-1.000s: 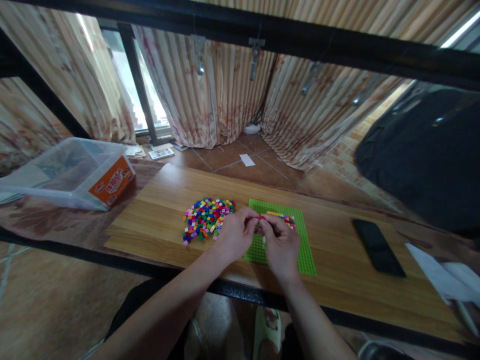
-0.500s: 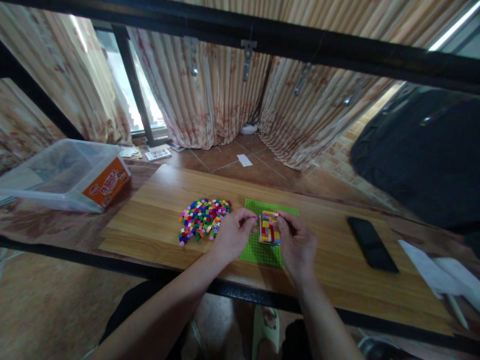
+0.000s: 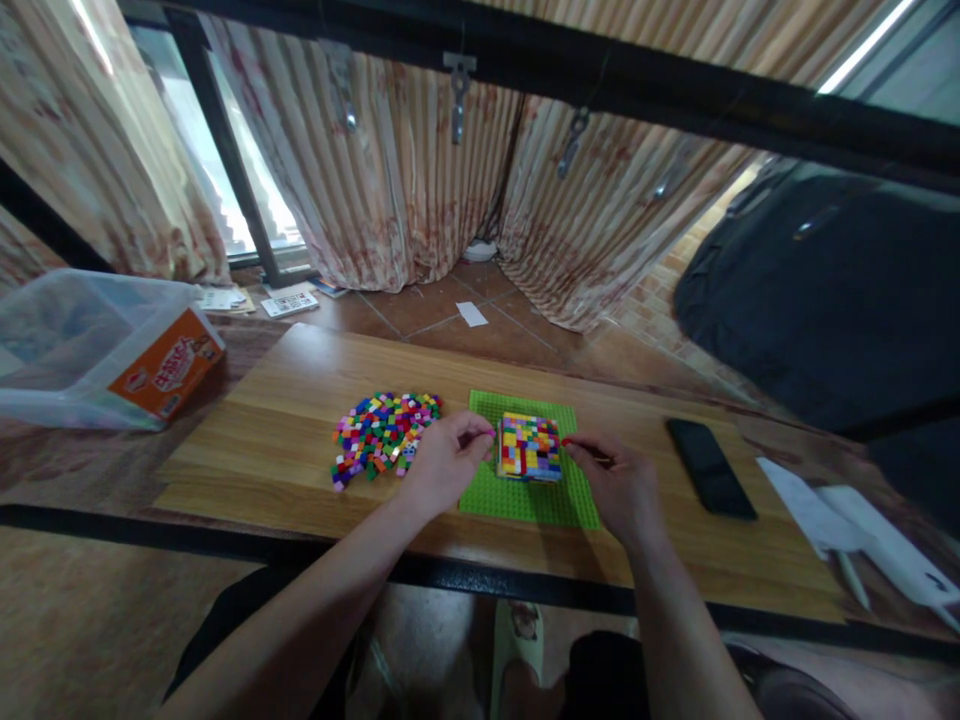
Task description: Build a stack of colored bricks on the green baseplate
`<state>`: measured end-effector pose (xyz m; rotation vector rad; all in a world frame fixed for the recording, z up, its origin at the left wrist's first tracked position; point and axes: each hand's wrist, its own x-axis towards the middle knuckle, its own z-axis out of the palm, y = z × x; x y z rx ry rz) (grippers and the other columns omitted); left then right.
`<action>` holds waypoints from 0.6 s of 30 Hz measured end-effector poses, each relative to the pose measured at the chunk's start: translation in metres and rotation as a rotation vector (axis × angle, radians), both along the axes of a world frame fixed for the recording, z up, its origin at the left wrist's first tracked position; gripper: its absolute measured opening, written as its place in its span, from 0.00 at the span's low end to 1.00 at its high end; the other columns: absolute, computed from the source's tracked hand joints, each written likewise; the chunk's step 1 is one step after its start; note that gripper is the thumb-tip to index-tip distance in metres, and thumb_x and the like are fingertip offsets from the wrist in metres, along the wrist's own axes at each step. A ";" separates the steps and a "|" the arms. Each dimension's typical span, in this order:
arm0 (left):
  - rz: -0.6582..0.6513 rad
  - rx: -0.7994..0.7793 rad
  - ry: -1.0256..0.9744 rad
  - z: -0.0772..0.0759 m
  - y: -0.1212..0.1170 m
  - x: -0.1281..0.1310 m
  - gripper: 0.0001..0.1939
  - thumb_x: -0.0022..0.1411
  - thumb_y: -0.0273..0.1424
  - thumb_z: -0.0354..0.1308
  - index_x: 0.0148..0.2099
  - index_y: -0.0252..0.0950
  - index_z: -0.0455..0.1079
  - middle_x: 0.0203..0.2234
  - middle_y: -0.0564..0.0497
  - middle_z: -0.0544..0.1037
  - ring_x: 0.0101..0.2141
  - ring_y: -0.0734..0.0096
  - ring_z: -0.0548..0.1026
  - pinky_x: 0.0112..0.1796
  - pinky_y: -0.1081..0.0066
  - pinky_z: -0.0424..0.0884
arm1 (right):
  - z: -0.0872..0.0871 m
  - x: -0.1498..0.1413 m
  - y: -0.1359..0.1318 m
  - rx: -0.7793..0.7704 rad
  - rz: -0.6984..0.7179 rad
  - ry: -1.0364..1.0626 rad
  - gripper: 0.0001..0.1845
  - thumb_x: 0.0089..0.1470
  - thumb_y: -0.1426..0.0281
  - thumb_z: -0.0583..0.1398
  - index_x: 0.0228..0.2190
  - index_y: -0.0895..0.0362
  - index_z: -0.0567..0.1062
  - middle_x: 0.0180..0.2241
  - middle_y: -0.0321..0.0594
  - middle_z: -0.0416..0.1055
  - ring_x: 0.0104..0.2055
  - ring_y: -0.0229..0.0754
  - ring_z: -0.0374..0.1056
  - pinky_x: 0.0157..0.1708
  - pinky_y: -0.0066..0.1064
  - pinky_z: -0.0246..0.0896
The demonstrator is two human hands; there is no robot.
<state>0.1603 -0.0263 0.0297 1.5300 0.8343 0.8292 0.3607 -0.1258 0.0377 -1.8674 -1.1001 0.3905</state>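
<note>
A block built of many-coloured toy bricks stands on a green studded baseplate. At its left side my left hand is closed in a pinch on a small pink brick. My right hand is just off the block's right side, thumb and forefinger pinched on a small red brick. Both hands look slightly apart from the block. Beyond my left hand a heap of loose coloured bricks lies on the wooden board, partly covered by that hand.
A clear plastic bin with an orange label stands at the left. To the right lie a black phone, white paper and a white object. A dark bar with hanging metal clips crosses above the board.
My right hand has moved right, off the block's top, and the red brick now shows in its fingers. My left hand keeps its pinch beside the block. The view has shifted slightly right.
</note>
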 end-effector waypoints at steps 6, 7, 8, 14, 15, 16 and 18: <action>-0.018 -0.004 0.024 0.001 0.000 0.000 0.03 0.58 0.27 0.56 0.33 0.33 0.71 0.24 0.52 0.76 0.26 0.72 0.76 0.30 0.72 0.71 | -0.006 0.002 0.001 -0.071 0.079 -0.020 0.11 0.50 0.61 0.62 0.31 0.53 0.82 0.33 0.40 0.80 0.35 0.46 0.74 0.39 0.38 0.66; -0.018 0.001 0.026 0.001 0.000 0.000 0.03 0.58 0.27 0.56 0.33 0.33 0.71 0.24 0.52 0.76 0.26 0.72 0.76 0.29 0.72 0.71 | -0.007 0.002 0.002 -0.076 0.085 -0.016 0.11 0.49 0.61 0.62 0.30 0.53 0.82 0.33 0.40 0.80 0.35 0.46 0.74 0.39 0.38 0.66; -0.020 0.006 0.029 0.001 0.000 0.000 0.03 0.58 0.26 0.56 0.33 0.33 0.71 0.24 0.52 0.76 0.26 0.72 0.76 0.29 0.72 0.70 | -0.009 0.002 0.003 -0.077 0.087 -0.008 0.11 0.49 0.61 0.63 0.30 0.53 0.81 0.33 0.40 0.80 0.35 0.45 0.74 0.39 0.38 0.66; -0.023 0.027 0.043 0.003 0.000 -0.001 0.03 0.59 0.26 0.56 0.33 0.33 0.71 0.24 0.52 0.76 0.26 0.72 0.75 0.29 0.72 0.70 | -0.012 -0.001 0.007 -0.057 0.079 0.032 0.10 0.48 0.62 0.63 0.30 0.54 0.81 0.32 0.39 0.80 0.33 0.44 0.74 0.39 0.37 0.66; -0.023 0.027 0.042 0.003 -0.001 -0.001 0.03 0.58 0.26 0.56 0.33 0.33 0.71 0.24 0.52 0.76 0.26 0.72 0.75 0.29 0.72 0.70 | -0.011 -0.001 0.007 -0.052 0.073 0.040 0.10 0.48 0.62 0.63 0.30 0.55 0.81 0.31 0.40 0.80 0.33 0.44 0.74 0.38 0.37 0.67; -0.022 0.026 0.042 0.003 -0.001 -0.001 0.03 0.58 0.26 0.56 0.33 0.33 0.71 0.24 0.52 0.76 0.25 0.72 0.75 0.29 0.72 0.70 | -0.011 -0.002 0.007 -0.049 0.065 0.051 0.10 0.47 0.62 0.64 0.30 0.55 0.81 0.31 0.40 0.80 0.32 0.43 0.74 0.37 0.36 0.67; -0.020 0.028 0.044 0.002 -0.001 -0.001 0.03 0.58 0.26 0.56 0.33 0.33 0.71 0.24 0.52 0.76 0.25 0.73 0.75 0.29 0.73 0.70 | -0.009 -0.005 0.008 -0.039 0.049 0.076 0.10 0.47 0.62 0.64 0.30 0.56 0.81 0.30 0.40 0.80 0.32 0.43 0.74 0.36 0.35 0.68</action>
